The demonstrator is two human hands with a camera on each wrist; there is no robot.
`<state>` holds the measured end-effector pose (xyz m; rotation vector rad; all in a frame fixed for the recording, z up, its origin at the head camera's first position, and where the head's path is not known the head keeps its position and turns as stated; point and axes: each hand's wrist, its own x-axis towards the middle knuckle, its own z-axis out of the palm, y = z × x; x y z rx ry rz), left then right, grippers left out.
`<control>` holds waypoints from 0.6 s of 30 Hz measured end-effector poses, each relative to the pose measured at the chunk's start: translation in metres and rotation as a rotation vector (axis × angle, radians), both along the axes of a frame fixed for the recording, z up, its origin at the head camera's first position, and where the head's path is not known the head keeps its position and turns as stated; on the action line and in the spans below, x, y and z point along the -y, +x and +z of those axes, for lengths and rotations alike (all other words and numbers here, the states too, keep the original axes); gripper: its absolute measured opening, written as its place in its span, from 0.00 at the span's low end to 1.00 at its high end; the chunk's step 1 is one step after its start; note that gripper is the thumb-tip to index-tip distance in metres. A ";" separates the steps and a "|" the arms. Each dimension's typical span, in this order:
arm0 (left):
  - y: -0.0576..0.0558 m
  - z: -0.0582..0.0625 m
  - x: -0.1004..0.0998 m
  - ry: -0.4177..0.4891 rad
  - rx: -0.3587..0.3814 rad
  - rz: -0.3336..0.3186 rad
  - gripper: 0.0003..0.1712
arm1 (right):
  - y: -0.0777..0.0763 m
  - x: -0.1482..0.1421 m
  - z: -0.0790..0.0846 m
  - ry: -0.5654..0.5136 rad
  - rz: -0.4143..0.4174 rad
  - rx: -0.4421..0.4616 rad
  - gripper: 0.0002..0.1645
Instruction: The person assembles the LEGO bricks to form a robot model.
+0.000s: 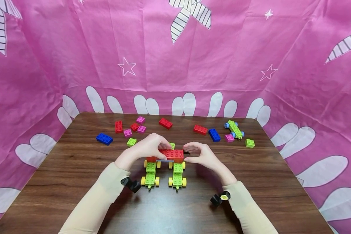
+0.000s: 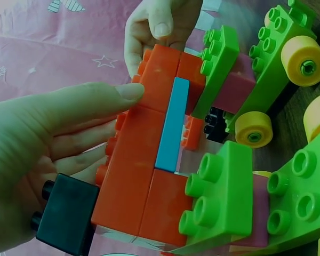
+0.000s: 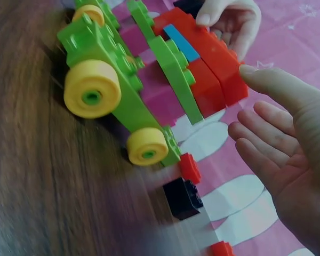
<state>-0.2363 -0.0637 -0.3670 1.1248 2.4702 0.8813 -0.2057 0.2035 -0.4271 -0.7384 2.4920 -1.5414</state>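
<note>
Two green wheeled bases [image 1: 150, 178] with yellow wheels stand side by side, pink bricks [image 2: 237, 82] and green bricks [image 2: 218, 194] stacked on them. Across their top runs a row of red bricks [image 1: 174, 155], with a thin blue piece [image 2: 172, 125] under its middle. My left hand [image 1: 147, 146] grips the red row, thumb on the near side and fingers behind. At the row's right end is my right hand [image 1: 203, 156], fingers spread and its thumb tip at the red brick's edge. A black brick [image 2: 66, 213] sits by the row's left end.
Behind the build lie loose red [image 1: 165, 123], pink [image 1: 127, 132], green [image 1: 131, 142] and blue bricks [image 1: 104, 138]. A green base with blue wheels [image 1: 235, 129] stands at the back right. Another black brick [image 3: 182, 200] is on the table behind the right wheeled base.
</note>
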 end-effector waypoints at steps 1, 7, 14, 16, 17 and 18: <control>0.000 0.000 0.000 0.006 -0.003 0.003 0.23 | -0.001 -0.002 0.000 -0.005 -0.007 -0.005 0.27; 0.003 0.000 -0.001 0.028 -0.012 0.017 0.23 | -0.007 -0.011 -0.004 -0.018 -0.061 -0.012 0.27; 0.005 -0.002 -0.003 0.036 -0.006 0.039 0.22 | -0.008 -0.014 -0.001 0.051 -0.120 -0.033 0.26; 0.005 -0.003 -0.004 0.037 -0.010 0.043 0.21 | -0.006 -0.013 0.005 0.067 -0.122 -0.036 0.25; 0.005 -0.004 -0.004 0.038 -0.011 0.043 0.21 | -0.006 -0.013 0.007 0.073 -0.121 -0.039 0.24; 0.005 -0.004 -0.004 0.038 -0.010 0.044 0.21 | -0.006 -0.014 0.008 0.078 -0.119 -0.043 0.24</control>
